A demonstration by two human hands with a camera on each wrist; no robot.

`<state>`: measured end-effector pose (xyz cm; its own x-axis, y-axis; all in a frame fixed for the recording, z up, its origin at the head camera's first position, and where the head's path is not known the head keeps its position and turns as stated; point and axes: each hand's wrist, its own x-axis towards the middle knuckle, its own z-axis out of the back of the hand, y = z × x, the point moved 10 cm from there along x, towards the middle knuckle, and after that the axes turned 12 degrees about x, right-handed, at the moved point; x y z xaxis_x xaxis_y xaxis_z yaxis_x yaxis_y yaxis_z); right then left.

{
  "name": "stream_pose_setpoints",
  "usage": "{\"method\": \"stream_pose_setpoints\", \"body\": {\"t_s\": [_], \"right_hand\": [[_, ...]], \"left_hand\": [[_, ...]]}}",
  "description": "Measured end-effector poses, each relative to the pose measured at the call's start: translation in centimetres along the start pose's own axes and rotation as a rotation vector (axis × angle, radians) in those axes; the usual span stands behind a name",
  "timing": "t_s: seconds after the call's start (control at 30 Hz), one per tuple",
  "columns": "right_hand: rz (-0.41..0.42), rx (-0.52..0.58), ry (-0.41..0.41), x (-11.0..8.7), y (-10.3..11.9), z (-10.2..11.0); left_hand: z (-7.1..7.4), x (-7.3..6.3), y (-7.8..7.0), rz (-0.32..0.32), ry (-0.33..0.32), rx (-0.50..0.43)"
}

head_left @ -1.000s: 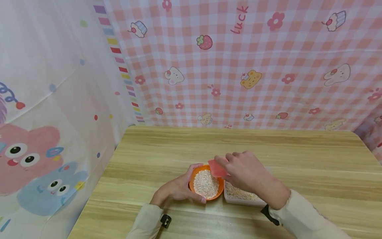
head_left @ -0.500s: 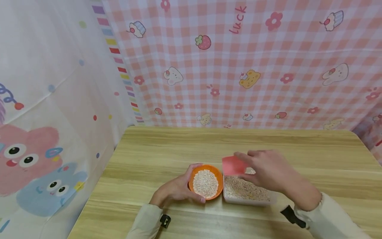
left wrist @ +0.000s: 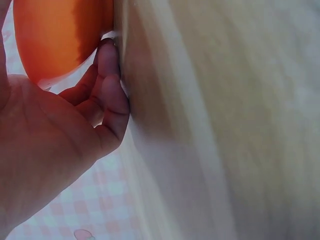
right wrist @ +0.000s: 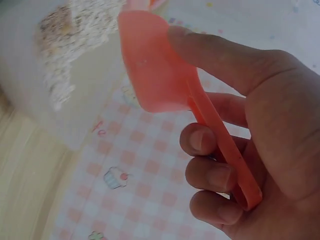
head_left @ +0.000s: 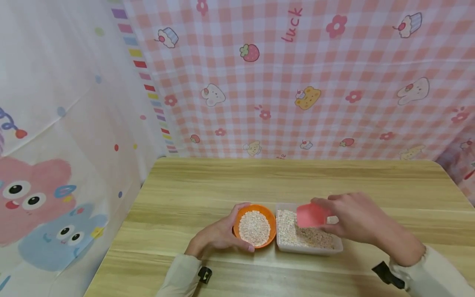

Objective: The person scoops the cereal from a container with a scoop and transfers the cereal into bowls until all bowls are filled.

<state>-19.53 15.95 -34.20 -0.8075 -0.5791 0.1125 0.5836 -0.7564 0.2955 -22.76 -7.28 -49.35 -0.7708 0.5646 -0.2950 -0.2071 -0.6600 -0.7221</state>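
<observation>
Head view: tub [head_left: 308, 249] on wood-grain table [head_left: 222, 181], pink checked cloth [head_left: 274, 74] behind.

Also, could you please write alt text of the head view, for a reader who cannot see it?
A person's right hand holds a pink scoop over a see-through box of pale flakes; the left hand grips an orange bowl of flakes beside it, on a wooden table.

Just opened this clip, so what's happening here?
At a table, a person's left hand cups an orange bowl of pale flakes. Their right hand grips a pink scoop above a tub of similar flakes beside the bowl. Whether the scoop holds anything isn't clear.
</observation>
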Motion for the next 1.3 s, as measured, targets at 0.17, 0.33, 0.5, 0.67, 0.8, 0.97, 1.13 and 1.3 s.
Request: {"method": "stream_pose_setpoints", "body": {"t_s": [0.17, 0.33, 0.5, 0.67, 0.8, 0.97, 1.13, 1.3], "right_hand": [[-0.054, 0.004, 0.068, -0.7, -1.4, -1.2], [-0.092, 0.029, 0.136, -0.9, -2.0, -2.4], [-0.103, 0.031, 0.17, -0.8, -2.2, -3.1], [-0.142, 0.01, 0.216, -0.6, -2.4, -3.8], [-0.175, 0.004, 0.241, -0.3, -2.4, -4.2], [-0.188, 0.016, 0.259, -0.1, -2.4, -4.6], [-0.194, 0.051, 0.264, 0.0, -2.7, -4.9], [-0.211, 0.11, 0.286, -0.2, -2.9, -5.3]], "left_hand": [[0.1, 0.1, -0.3, -0.007, -0.003, 0.008], [0.8, -0.2, -1.2, -0.008, -0.046, 0.134], [1.9, -0.5, -3.3, -0.028, -0.141, 0.31], [2.6, -0.3, -6.1, -0.073, -0.239, 0.409], [2.2, 0.2, -7.7, -0.101, -0.247, 0.451], [1.2, 1.0, -8.7, -0.126, -0.195, 0.454], [0.1, 1.9, -8.9, -0.12, -0.149, 0.5], [-0.5, 2.5, -9.2, -0.116, -0.123, 0.543]]}}
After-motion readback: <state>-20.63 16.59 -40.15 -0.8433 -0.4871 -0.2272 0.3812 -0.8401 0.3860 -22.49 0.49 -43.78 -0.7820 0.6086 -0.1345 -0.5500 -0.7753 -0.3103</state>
